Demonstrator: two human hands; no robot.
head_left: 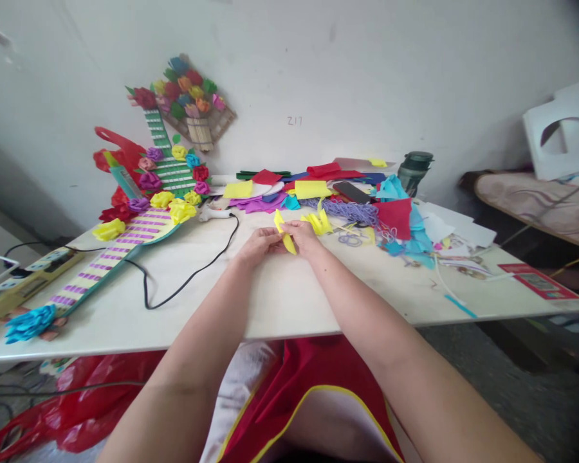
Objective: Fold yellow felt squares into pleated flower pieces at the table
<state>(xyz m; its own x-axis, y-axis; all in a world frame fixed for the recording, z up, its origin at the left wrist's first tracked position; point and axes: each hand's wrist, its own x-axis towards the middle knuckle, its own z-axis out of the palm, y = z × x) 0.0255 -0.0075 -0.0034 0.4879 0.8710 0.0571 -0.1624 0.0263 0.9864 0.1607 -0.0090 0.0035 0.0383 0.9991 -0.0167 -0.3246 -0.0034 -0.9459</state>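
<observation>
Both hands meet over the middle of the white table. A small yellow strip, paper or thin fabric, is pinched between them. My left hand has its fingers closed on the strip's left side. From the right, my right hand grips it between thumb and fingers. Just behind the right hand lie more curled yellow pieces. To the left of my hands rests a white glue gun with a black cord.
At left lies a guitar-shaped board decorated with paper flowers. A power strip sits at the left edge. Colored sheets, purple yarn and a dark bottle line the back. Scraps and a blue stick lie right.
</observation>
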